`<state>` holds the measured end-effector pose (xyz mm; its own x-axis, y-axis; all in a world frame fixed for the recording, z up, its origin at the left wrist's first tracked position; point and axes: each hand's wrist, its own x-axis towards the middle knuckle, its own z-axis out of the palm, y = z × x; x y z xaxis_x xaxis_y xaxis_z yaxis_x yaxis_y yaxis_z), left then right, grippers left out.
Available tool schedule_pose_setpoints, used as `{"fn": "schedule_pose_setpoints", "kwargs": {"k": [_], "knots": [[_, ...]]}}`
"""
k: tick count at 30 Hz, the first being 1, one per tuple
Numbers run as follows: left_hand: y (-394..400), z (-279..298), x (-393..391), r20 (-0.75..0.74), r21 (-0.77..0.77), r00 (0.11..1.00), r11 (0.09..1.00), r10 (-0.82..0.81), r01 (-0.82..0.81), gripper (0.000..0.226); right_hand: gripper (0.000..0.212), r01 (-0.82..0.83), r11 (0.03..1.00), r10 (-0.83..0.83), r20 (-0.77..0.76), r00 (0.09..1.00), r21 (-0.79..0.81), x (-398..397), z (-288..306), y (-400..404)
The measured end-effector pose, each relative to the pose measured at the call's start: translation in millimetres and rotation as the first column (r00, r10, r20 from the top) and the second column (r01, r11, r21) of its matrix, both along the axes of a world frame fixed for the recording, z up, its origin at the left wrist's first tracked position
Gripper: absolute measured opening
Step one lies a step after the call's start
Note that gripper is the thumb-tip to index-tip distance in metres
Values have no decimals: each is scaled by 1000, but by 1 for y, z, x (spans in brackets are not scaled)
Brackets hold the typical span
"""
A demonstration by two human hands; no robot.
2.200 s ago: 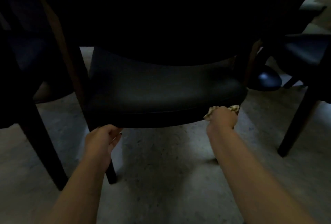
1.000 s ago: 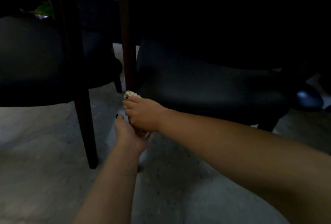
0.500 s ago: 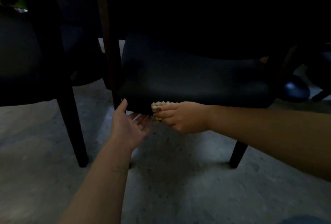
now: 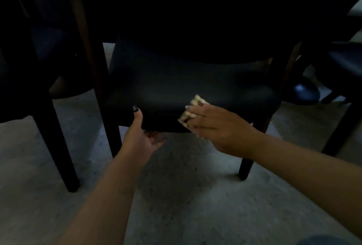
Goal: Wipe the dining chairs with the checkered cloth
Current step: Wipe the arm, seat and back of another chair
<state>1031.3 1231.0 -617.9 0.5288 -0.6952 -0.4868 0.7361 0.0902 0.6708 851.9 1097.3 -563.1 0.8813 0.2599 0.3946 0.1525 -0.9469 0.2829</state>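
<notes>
Nearest, at 6 o'clock, lies the mottled grey concrete floor [image 4: 186, 205], with both bare forearms reaching up from the bottom edge. The left hand [image 4: 140, 137] steadies the black padded dining chair seat [image 4: 186, 86] by its front edge at about 9 o'clock of the seat: thumb up on the front face, the other fingers curled beneath it. The right hand [image 4: 213, 125], at 3 o'clock of the left, clamps the bunched cream-and-dark checkered cloth [image 4: 191, 111] against the same front edge, fingers laid over it, with part of the cloth poking out onto the seat top.

This looks like the seat-edge wiping step on this chair. The next move probably calls for sliding the cloth along the rim or up onto the seat top, keeping pressure while the left hand braces.

Further off, a dark wooden chair leg [image 4: 58, 137] stands at 9 o'clock, and more dark chairs [image 4: 342, 62] sit at 2 o'clock, barely readable in the dim light.
</notes>
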Motion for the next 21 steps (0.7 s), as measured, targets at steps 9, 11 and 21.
{"fn": "schedule_pose_setpoints", "kwargs": {"k": [9, 11, 21], "knots": [[0, -8, 1, 139, 6, 987, 997, -83, 83, 70, 44, 112, 915, -139, -40, 990, -388, 54, -47, 24], [-2, -9, 2, 120, 28, 992, 999, -36, 33, 67, 43, 122, 935, -124, 14, 992, -332, 40, -56, 11], [-5, -17, 4, 120, 5, 993, 1000, 17, -18, 63, 72, 111, 896, -263, -313, 912, -431, -107, -37, -100]]}}
